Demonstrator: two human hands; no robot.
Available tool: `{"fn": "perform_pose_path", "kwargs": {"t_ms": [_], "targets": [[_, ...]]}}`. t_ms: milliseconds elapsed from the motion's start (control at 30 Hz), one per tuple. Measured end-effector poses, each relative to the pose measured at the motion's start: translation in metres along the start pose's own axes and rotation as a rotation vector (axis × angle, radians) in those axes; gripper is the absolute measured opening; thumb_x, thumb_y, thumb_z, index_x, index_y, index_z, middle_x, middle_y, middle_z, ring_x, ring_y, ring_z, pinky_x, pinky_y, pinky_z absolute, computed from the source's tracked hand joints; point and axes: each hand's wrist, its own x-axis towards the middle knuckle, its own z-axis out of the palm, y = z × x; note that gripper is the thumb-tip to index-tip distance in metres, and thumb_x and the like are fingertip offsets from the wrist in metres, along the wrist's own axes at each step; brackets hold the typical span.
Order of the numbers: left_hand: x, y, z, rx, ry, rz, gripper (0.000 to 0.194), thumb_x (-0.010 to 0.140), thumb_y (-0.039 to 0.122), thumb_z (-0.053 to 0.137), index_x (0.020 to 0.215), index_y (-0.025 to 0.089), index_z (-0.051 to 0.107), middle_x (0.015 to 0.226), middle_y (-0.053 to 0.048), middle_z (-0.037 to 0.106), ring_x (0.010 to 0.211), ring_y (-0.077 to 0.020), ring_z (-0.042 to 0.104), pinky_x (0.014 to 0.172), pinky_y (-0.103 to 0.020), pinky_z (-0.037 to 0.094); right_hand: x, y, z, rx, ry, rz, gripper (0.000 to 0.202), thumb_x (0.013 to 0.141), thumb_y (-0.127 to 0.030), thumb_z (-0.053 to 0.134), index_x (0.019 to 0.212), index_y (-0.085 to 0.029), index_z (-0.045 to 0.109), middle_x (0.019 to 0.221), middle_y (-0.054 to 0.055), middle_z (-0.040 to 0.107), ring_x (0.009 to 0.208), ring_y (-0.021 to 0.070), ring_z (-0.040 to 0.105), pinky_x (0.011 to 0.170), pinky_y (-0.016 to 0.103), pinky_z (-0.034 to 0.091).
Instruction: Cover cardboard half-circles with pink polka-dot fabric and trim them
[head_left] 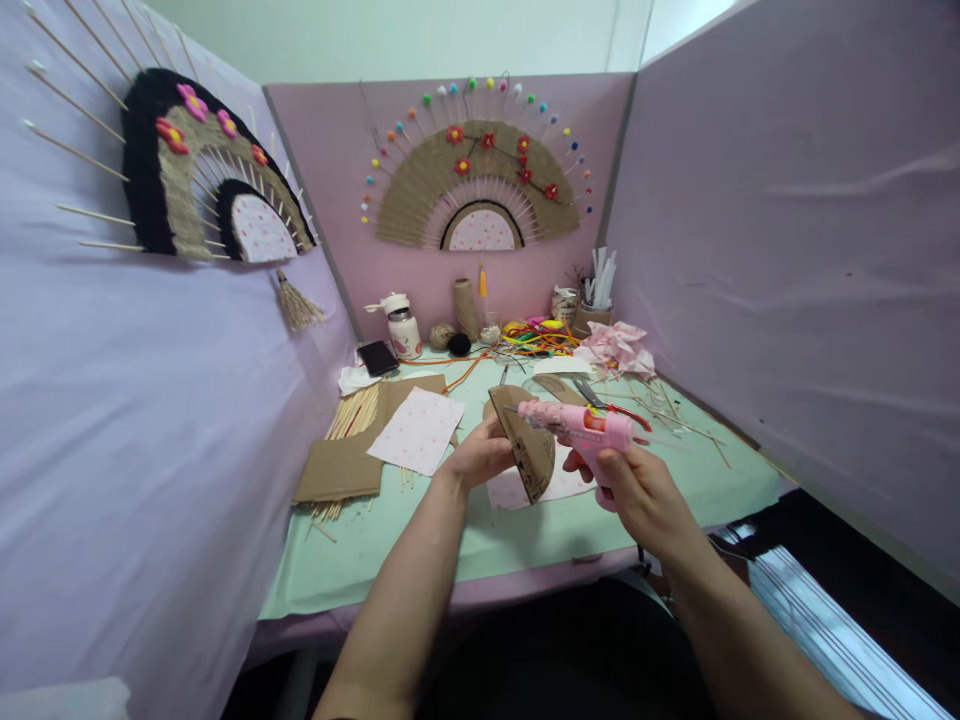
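The left hand [484,452] pinches the semicircular cardboard piece [535,450], tilted above the table [540,550]; the right hand [649,495] grips the pink glue gun [577,424], nozzle [512,408] near the piece's upper edge; a dotted sheet [562,488] lies beneath.

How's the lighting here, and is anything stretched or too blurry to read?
All in the head view: soft light on the pale green cloth tabletop; a patch of near-white glare above the lilac cloth-covered right partition, which the wide lens seems to stretch; little detail in the dark-clothed lap; markings on the brown cardboard half-disc too small to read.
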Motion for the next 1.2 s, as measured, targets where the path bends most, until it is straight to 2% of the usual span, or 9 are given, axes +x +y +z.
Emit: {"fn": "perform_pose_path", "kwargs": {"t_ms": [100,267,500,667,800,900,1033,1200], "targets": [[0.000,0.000,0.000,-0.018,0.014,0.005,0.074,0.053,0.038,0.090,0.120,0.022,0.062,0.108,-0.010,0.071,0.102,-0.0282,0.065,0.089,-0.038,0.046,0.001,0.001,-0.001,-0.031,-0.005,-0.011,0.060,0.084,-0.072,0.043,0.074,-0.016,0.062,0.063,0.001,0.048,0.051,0.0116,0.043,0.043,0.024,0.036],[-0.001,0.003,0.002,-0.022,0.036,0.024,0.065,0.055,0.037,0.090,0.113,0.019,0.066,0.103,-0.010,0.072,0.100,-0.0291,0.066,0.088,-0.039,0.046,0.002,0.002,-0.002,-0.041,-0.027,-0.012,0.055,0.086,-0.067,0.044,0.075,-0.016,0.062,0.062,-0.001,0.045,0.049,0.0104,0.041,0.043,0.023,0.035],[-0.001,0.008,0.007,-0.029,0.058,0.095,0.067,0.057,0.040,0.088,0.115,0.017,0.065,0.119,-0.014,0.068,0.109,-0.0313,0.063,0.094,-0.042,0.045,-0.001,0.005,-0.005,-0.076,-0.065,0.004,0.056,0.087,-0.067,0.043,0.077,-0.015,0.063,0.059,-0.003,0.040,0.047,0.0097,0.039,0.041,0.022,0.031],[-0.001,0.008,0.002,-0.071,0.089,0.133,0.078,0.056,0.042,0.088,0.124,0.018,0.060,0.116,-0.015,0.070,0.109,-0.0340,0.064,0.092,-0.042,0.046,-0.004,0.006,-0.008,-0.093,-0.100,0.024,0.053,0.088,-0.065,0.043,0.076,-0.016,0.062,0.056,-0.003,0.039,0.049,0.0108,0.039,0.042,0.022,0.032],[-0.001,0.006,-0.004,-0.104,0.121,0.190,0.078,0.058,0.039,0.087,0.128,0.022,0.057,0.111,-0.010,0.072,0.107,-0.0310,0.066,0.092,-0.041,0.047,-0.006,0.006,-0.010,-0.100,-0.123,0.044,0.052,0.088,-0.064,0.044,0.075,-0.017,0.062,0.056,-0.003,0.039,0.049,0.0110,0.038,0.043,0.023,0.031],[-0.001,0.008,-0.004,-0.113,0.136,0.207,0.080,0.058,0.040,0.086,0.129,0.023,0.056,0.114,-0.011,0.071,0.109,-0.0314,0.064,0.093,-0.042,0.046,-0.007,0.006,-0.012,-0.108,-0.134,0.038,0.053,0.087,-0.065,0.044,0.075,-0.017,0.063,0.057,-0.002,0.040,0.049,0.0112,0.038,0.041,0.023,0.029],[-0.001,0.012,0.001,-0.105,0.142,0.218,0.078,0.058,0.043,0.085,0.128,0.022,0.057,0.121,-0.013,0.068,0.116,-0.0341,0.060,0.097,-0.047,0.044,-0.007,0.006,-0.013,-0.127,-0.143,0.037,0.054,0.087,-0.065,0.043,0.074,-0.016,0.063,0.057,-0.002,0.041,0.049,0.0114,0.038,0.041,0.023,0.029],[-0.002,0.016,0.005,-0.116,0.145,0.240,0.071,0.059,0.045,0.084,0.122,0.022,0.060,0.121,-0.011,0.068,0.119,-0.0332,0.058,0.099,-0.047,0.043,-0.008,0.004,-0.015,-0.142,-0.156,0.035,0.049,0.088,-0.060,0.045,0.071,-0.017,0.062,0.056,-0.002,0.041,0.049,0.0111,0.037,0.042,0.022,0.030]]}}
